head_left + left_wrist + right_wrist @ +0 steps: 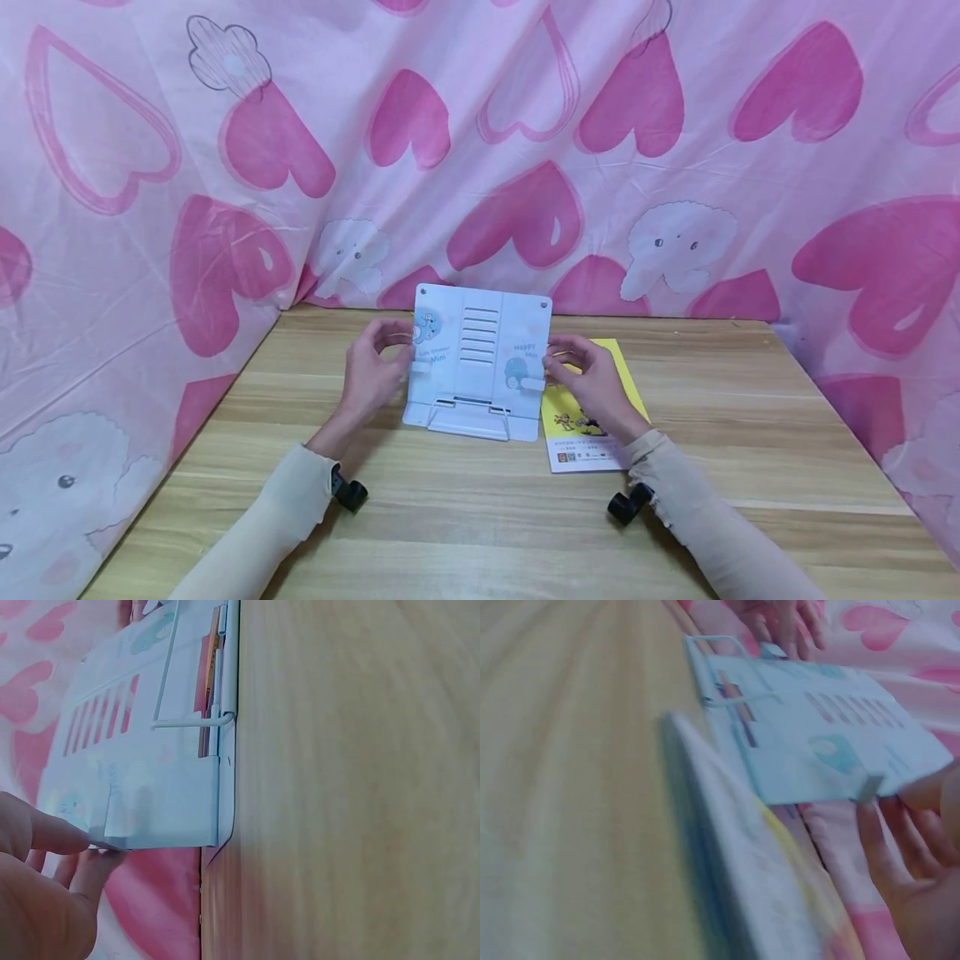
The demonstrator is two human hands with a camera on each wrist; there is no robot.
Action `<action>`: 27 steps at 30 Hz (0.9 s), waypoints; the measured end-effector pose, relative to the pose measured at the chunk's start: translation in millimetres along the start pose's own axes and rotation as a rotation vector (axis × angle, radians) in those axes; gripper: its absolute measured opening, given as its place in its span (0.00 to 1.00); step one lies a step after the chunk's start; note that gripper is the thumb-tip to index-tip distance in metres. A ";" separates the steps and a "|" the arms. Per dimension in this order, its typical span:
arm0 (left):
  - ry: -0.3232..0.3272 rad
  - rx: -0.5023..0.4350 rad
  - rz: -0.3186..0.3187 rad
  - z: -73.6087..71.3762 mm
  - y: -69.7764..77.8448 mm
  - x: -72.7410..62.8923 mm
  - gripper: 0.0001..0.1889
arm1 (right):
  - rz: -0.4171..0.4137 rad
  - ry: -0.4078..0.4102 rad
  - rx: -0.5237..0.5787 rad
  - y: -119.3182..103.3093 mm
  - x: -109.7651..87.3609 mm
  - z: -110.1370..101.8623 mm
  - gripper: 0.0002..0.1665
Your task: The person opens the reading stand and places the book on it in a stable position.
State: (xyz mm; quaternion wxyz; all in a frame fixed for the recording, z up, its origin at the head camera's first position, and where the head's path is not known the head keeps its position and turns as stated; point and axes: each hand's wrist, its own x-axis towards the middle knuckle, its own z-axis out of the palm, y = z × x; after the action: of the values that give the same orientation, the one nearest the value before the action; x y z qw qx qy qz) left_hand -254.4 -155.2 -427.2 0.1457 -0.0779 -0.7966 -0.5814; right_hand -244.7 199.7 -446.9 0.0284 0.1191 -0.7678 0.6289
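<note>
White bookstand (480, 383), which we seem to be positioning.
Left grip (369, 368) and right grip (596, 385) pinch its sides, yellow booklet (581, 433) beside it; steadying likely comes next.

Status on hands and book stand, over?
Left hand, right hand holding opposite side edges. Book stand roughly upright. Yellow-and-white book beneath right hand, possibly in the way.

Stand (480, 382): white, with pale-blue cartoon prints and lettering; clips (533, 384) white too. Book (581, 429): yellow above a white strip — small multicoloured figures, dark print. Table (465, 517): light brown, streaky wood grain. Cloth (480, 196): pale pink — darker pink hearts, some solid, some outlined, plus white cartoon animals. Sleeves (255, 525): plain beige. Wrist cams (350, 493): black.
</note>
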 end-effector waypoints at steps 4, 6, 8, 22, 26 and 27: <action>0.025 -0.028 0.015 1.5 3.3 -0.2 0.22 | -0.001 -0.085 0.072 -4.8 0.3 -8.8 0.21; 0.027 -0.029 0.017 1.6 4.5 -0.1 0.24 | 0.006 -0.118 0.099 -5.9 0.8 -11.8 0.21; 0.022 -0.016 0.019 1.5 5.2 0.2 0.24 | 0.009 -0.141 0.112 -6.5 1.0 -13.7 0.21; 0.021 0.002 0.013 3.1 10.5 1.6 0.20 | -0.053 -0.223 0.154 -5.3 -1.0 -20.6 0.19; 0.019 0.002 0.015 -0.1 11.9 1.2 0.20 | -0.029 -0.264 0.145 -7.1 -0.3 -20.0 0.19; 0.015 0.000 0.017 -1.0 12.0 1.3 0.20 | -0.023 -0.275 0.146 -7.0 -0.1 -19.8 0.19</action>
State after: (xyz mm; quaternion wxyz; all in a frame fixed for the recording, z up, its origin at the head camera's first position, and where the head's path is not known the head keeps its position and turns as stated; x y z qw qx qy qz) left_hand -252.0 -152.4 -415.7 0.1568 -0.0803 -0.7947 -0.5808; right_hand -245.1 217.8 -436.1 -0.0785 0.2149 -0.7152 0.6604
